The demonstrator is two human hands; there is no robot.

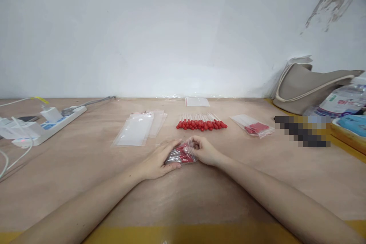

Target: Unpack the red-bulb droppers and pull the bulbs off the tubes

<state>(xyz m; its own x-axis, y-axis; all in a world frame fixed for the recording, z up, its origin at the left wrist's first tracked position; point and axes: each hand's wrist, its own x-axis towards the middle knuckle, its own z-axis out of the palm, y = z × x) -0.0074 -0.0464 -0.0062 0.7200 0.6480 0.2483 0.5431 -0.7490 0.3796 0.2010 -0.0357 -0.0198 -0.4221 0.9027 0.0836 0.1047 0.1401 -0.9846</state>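
In front of the red-tipped sticks (201, 124), the left hand (158, 162) spreads around a bag (184, 155), the right hand (208, 151) pinches its edge; closing seems underway, calling next for even pressing

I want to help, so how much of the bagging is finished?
The bagged sticks at right look done. The left fingers and right fingers hold a clear bag with sticks inside. The loose sticks seem left to do, with flat bags beside them.
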